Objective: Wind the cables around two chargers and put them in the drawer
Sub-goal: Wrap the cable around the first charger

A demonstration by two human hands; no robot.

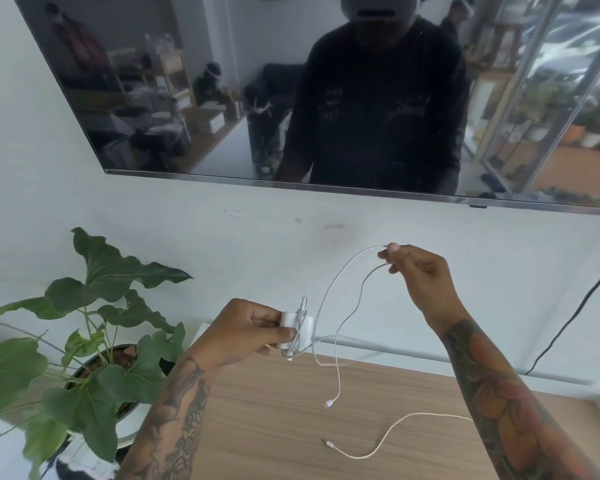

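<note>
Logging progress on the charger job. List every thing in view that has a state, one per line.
white charger: gripped in left hand, partly wound
its cable: loop pinched up by right hand, end dangling
second cable: loose on wooden top, unwound
black cord: hanging down the wall
potted plant: upright
TV screen: off
</note>
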